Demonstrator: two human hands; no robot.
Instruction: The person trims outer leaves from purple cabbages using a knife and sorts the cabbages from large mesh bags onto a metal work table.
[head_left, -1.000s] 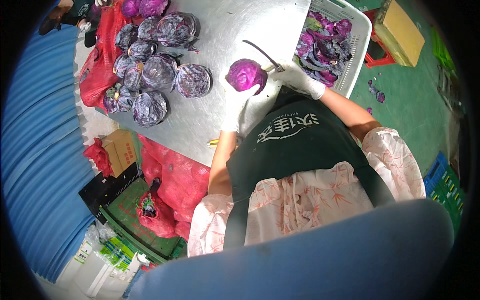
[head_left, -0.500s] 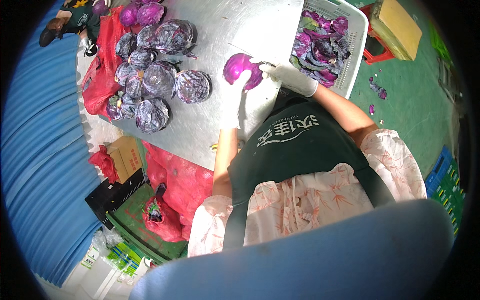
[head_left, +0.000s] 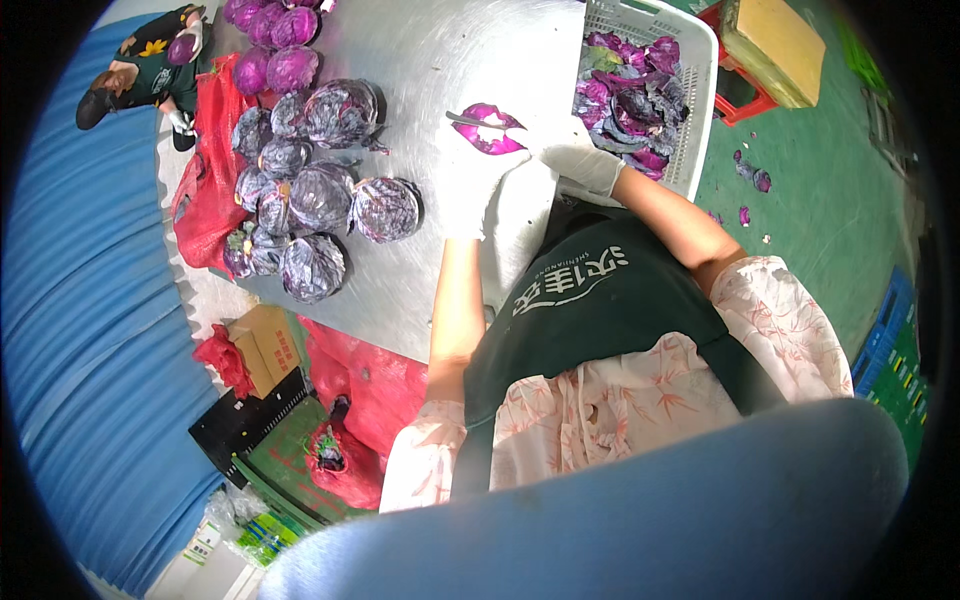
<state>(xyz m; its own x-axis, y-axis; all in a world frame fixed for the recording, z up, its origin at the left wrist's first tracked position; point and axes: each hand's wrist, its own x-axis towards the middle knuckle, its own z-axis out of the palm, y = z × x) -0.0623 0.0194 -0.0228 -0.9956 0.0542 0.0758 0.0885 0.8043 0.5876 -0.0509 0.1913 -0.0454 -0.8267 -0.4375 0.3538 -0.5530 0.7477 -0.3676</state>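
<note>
At the table's near edge, my gloved left hand (head_left: 468, 185) is closed around a purple cabbage (head_left: 492, 143) from below and the left. A pale cut patch shows on the cabbage's upturned side. My gloved right hand (head_left: 568, 150) grips a small knife (head_left: 468, 121), whose dark, thin blade lies across the cabbage and points left. Its handle is hidden in my fingers. Left of my hands, several untrimmed cabbages (head_left: 320, 195) with dull, bluish outer leaves rest on the metal table (head_left: 420, 90). Brighter peeled cabbages (head_left: 292, 67) sit farther back.
A white crate (head_left: 703, 120) of stripped leaves (head_left: 640, 105) stands right of the table, beside a red stool (head_left: 745, 100) with a yellow block (head_left: 775, 50). Red mesh sacks (head_left: 375, 390) lie below the table's left edge. Another person (head_left: 160, 70) holds a cabbage at far left.
The cabbage has been turned so its pale cut side faces up. The knife blade now shows across it. My view has shifted, bringing more peeled cabbages and the other person into sight.
</note>
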